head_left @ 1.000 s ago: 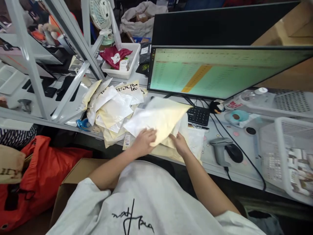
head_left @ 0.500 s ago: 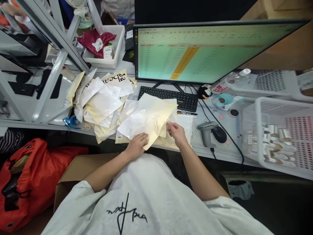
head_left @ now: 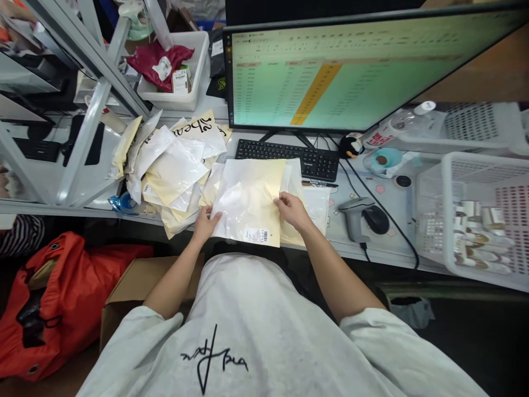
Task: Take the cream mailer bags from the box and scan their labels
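Note:
A flat plastic packet (head_left: 248, 201), milky white with a cream strip down its right side, lies squared up in front of me. A white barcode label (head_left: 256, 235) is near its lower edge. My right hand (head_left: 292, 212) pinches the packet's right edge between thumb and fingers. At the lower left edge, my left hand (head_left: 205, 223) grips with the thumb on the packet's margin; its fingertips are partly hidden. More packets (head_left: 312, 212) lie beneath and to the right. A loose heap of similar packets (head_left: 173, 171) is just left of my left hand.
Behind the packets stand a black keyboard (head_left: 264, 151) and a monitor (head_left: 264, 82) showing a spreadsheet. To the right are a barcode scanner (head_left: 353, 218), a mouse (head_left: 376, 219) and a white basket (head_left: 450, 220) of small items. A metal frame (head_left: 85, 140) rises at left; an open carton (head_left: 136, 281) sits below.
The top packet has turned from a slant to lie nearly straight, its barcode label now showing. My left hand has moved left to its edge; my right hand has shifted slightly up.

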`<move>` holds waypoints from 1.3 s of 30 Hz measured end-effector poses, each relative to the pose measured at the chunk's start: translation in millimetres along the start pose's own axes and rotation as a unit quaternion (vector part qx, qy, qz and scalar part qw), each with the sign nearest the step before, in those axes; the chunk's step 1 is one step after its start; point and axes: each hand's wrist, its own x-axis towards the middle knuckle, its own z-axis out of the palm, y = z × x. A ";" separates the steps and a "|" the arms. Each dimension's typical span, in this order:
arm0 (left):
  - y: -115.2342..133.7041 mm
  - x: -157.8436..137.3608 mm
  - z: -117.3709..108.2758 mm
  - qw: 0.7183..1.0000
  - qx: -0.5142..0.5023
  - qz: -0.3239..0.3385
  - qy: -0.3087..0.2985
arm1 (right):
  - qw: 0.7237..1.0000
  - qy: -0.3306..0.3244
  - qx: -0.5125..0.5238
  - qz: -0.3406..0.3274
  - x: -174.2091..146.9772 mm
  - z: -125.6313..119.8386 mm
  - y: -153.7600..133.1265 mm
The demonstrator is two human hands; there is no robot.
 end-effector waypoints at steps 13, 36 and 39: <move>-12.5 8.1 6.5 0.961 -0.170 -0.195 -0.099 | 0.998 -0.029 0.061 0.010 -0.5 -1.5 -0.6; -4.4 -10.6 -21.0 0.907 -0.368 -0.202 -0.021 | 0.949 -0.011 0.289 0.127 -85.1 80.2 -3.9; -7.8 -5.3 -24.8 0.918 -0.342 -0.198 -0.017 | 0.950 -0.035 0.276 0.139 -83.6 86.8 -3.6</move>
